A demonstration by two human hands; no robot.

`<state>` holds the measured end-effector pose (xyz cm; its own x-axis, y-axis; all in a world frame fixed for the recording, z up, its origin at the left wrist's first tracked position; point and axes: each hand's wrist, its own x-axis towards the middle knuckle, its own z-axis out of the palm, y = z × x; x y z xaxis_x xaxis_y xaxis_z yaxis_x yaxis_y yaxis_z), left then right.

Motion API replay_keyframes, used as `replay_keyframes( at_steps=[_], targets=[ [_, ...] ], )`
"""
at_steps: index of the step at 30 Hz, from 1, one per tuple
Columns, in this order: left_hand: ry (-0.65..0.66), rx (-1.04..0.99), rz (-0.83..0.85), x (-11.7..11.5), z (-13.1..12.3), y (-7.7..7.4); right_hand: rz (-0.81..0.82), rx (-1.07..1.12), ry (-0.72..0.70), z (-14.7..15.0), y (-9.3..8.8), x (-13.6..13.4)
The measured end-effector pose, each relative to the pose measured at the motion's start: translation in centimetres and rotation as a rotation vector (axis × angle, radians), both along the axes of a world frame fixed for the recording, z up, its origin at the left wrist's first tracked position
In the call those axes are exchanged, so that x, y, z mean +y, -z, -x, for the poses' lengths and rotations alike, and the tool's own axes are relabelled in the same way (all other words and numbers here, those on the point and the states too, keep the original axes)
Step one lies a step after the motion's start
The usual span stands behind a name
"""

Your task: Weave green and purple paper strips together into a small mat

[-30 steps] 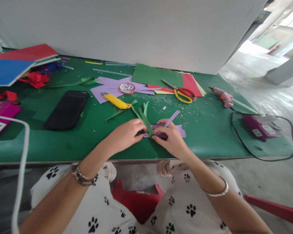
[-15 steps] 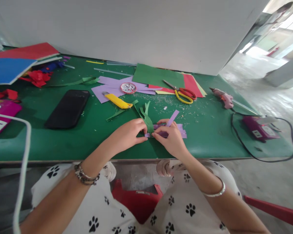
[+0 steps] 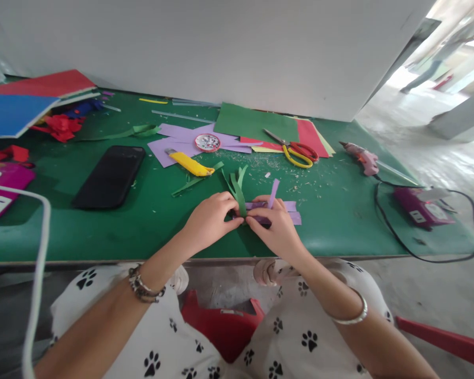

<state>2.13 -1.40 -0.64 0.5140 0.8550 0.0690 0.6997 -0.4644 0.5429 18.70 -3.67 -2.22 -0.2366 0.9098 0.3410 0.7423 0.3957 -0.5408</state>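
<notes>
My left hand (image 3: 215, 218) pinches green paper strips (image 3: 240, 197) at their lower end, where they cross a set of purple paper strips (image 3: 294, 213) lying flat on the table. Close against it, my right hand (image 3: 274, 218) presses thumb and fingers on the purple strips beside the green ones. One purple strip end (image 3: 274, 190) sticks up from between the right fingers. The exact spot under the fingertips is hidden.
A yellow utility knife (image 3: 191, 164), scissors (image 3: 296, 152) and a black phone (image 3: 109, 176) lie on the green table (image 3: 174, 239). Coloured paper sheets (image 3: 256, 122) sit at the back. A pink glue gun (image 3: 361, 158) and a corded purple power box (image 3: 418, 205) stand right.
The green strips have swung more upright and slightly right. The purple strip end in my right hand has tilted more upright. My left hand has moved slightly right.
</notes>
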Motion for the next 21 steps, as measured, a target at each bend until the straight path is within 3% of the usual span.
replay_keyframes(
  at_steps=[5,12,15,18,21],
  targets=[
    [-0.023,0.006,0.027,0.0,-0.2,-0.1,-0.040,0.028,0.083,-1.4,-1.4,0.4],
    [-0.027,-0.006,0.034,-0.1,-0.3,-0.2,-0.245,0.065,0.229,-6.0,-5.6,3.6],
    [-0.027,-0.009,0.025,-0.2,-0.2,-0.2,-0.074,-0.017,-0.027,-6.5,-6.2,4.7],
    [-0.022,-0.021,0.000,-0.2,-0.2,-0.1,0.178,-0.171,-0.353,-5.5,-5.2,5.7],
    [-0.028,-0.023,-0.026,-0.1,-0.2,0.1,0.195,-0.246,-0.491,-3.7,-3.7,6.5]
  ],
)
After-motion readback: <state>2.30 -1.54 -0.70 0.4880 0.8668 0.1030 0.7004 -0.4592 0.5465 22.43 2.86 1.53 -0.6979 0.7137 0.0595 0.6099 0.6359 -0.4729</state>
